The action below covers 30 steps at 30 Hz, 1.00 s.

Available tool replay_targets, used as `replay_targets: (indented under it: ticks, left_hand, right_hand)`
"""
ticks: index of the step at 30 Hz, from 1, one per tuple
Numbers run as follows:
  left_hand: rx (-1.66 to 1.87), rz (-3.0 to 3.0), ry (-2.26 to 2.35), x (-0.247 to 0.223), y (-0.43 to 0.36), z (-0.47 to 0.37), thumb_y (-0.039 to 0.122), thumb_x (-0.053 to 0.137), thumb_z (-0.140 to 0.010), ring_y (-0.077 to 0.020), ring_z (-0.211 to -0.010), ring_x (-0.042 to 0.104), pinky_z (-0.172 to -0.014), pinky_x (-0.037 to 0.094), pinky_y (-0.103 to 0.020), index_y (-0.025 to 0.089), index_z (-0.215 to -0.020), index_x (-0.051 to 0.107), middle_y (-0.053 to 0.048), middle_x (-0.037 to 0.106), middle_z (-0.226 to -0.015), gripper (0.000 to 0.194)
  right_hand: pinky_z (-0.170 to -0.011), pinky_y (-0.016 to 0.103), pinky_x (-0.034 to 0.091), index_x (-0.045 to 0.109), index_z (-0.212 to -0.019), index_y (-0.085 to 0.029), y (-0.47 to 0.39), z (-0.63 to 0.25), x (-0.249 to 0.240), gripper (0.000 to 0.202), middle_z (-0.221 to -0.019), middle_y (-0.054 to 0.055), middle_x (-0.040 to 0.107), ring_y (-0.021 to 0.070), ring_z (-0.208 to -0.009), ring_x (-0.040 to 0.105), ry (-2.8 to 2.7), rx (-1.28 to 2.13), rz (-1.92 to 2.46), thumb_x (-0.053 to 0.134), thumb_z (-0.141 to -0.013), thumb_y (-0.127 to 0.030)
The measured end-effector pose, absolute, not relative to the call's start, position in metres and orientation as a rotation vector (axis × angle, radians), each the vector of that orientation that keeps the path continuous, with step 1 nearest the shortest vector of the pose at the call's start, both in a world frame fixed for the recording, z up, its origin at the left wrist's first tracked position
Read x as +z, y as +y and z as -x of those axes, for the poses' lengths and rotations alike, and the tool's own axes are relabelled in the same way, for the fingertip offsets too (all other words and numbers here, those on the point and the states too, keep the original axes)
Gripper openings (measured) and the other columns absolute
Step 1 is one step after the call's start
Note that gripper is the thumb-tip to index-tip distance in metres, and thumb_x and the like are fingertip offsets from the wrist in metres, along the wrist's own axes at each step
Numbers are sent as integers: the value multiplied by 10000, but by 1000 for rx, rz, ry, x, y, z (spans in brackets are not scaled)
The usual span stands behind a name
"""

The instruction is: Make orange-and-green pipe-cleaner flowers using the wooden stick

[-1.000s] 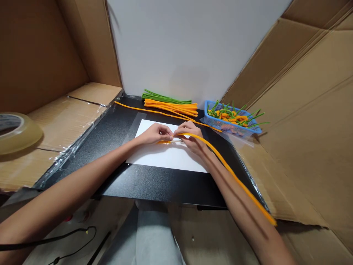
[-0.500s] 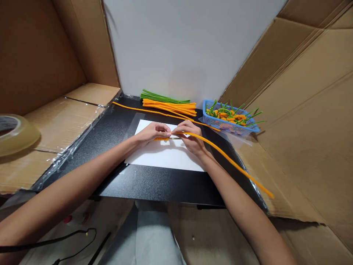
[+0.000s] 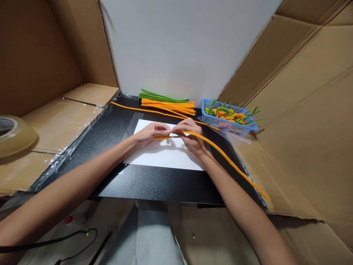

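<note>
Over a white sheet of paper (image 3: 162, 158), my left hand (image 3: 151, 131) is closed around an orange pipe cleaner whose end lies in a tight coil (image 3: 161, 138) below the fingers. A thin rod (image 3: 175, 137) sticks out of that coil toward the right; how the left fingers grip it is partly hidden. My right hand (image 3: 193, 138) pinches the loose length of the same orange pipe cleaner (image 3: 220, 149) close to the left fingertips. From there the strand arcs over the right wrist and down to the right, its tip past the table edge.
Behind the paper lie bundles of green pipe cleaners (image 3: 165, 96) and orange pipe cleaners (image 3: 171, 106). A single orange strand (image 3: 135, 109) stretches in front. At right stands a blue basket (image 3: 205, 117) of orange-and-green pieces. A tape roll (image 3: 24, 136) sits left; cardboard walls (image 3: 303, 110) flank the black table (image 3: 154, 184).
Both hands stay together with only slight finger movement at the coil. The strand's free end has shifted a little left. The whole view has also drifted slightly.
</note>
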<state>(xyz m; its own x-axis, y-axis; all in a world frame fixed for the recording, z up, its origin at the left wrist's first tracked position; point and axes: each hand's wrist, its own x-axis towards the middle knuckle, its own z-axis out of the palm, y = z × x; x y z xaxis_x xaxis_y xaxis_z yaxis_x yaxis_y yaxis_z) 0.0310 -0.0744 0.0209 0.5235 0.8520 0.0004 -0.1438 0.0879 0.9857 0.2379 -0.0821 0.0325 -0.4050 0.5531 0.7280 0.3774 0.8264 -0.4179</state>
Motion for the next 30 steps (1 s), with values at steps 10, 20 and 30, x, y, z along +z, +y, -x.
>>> replay_targets:
  ticks: [10, 20, 30]
  left_hand:
    - [777, -1307, 701, 22, -74, -29, 312, 774, -747, -100, -657, 539, -590, 374, -219, 155, -762, 681, -13, 629, -748, 183]
    - [784, -1348, 699, 20, -73, -31, 357, 784, -734, -98, -647, 536, -595, 376, -217, 156, -766, 660, -3, 622, -736, 238]
    - [913, -1377, 737, 11, -71, -37, 453, 822, -675, -93, -599, 506, -555, 331, -224, 131, -770, 674, -14, 625, -706, 367]
  right_hand:
    - [-765, 383, 479, 783, -886, -294, -80, -239, 30, 162, -855, 46, 663, 213, -823, 568, -2046, 210, 653, 638, -923, -358]
    - [-783, 403, 471, 782, -909, -297, -80, -238, 28, 149, -846, 50, 671, 221, -819, 556, -2081, 181, 691, 642, -919, -347]
    - [-808, 425, 442, 779, -939, -320, -78, -239, 27, 140, -835, 50, 683, 249, -848, 506, -2100, 85, 733, 656, -901, -377]
